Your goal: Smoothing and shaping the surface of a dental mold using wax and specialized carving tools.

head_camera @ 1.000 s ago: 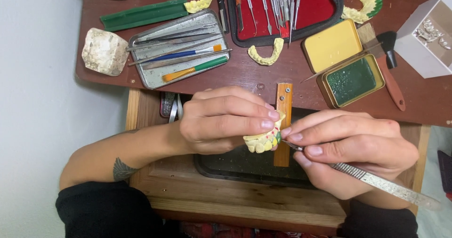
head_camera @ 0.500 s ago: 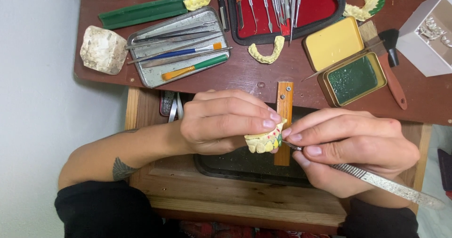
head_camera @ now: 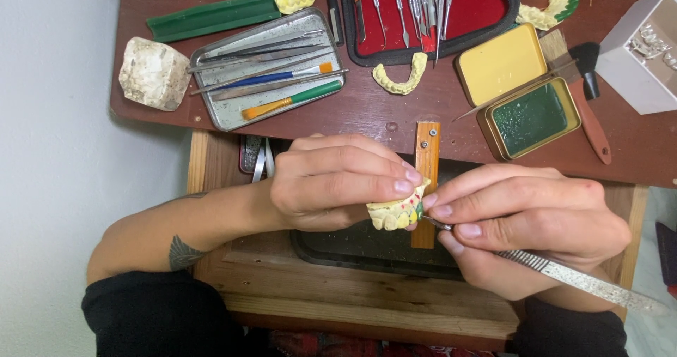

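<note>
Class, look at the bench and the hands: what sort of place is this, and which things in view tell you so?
Probably a dental technician's workbench. The left hand holds a yellow dental cast while the right hand works it with a metal tool. A red tray of fine instruments and another tooth arch lie behind.

A single head-worn camera looks almost straight down from above the person, close enough that both forearms run in from the bottom edge. The left hand [head_camera: 338, 184] and right hand [head_camera: 525, 223] meet just below the middle of the frame, their fingers [head_camera: 395, 180] nearly touching. Beyond the fingers, toward the top edge, the view takes in the near part of the reddish-brown counter [head_camera: 620, 145], cut off at the top and right. To the left of the fingers a pale wall fills the side. No second view shares the scene.
</note>
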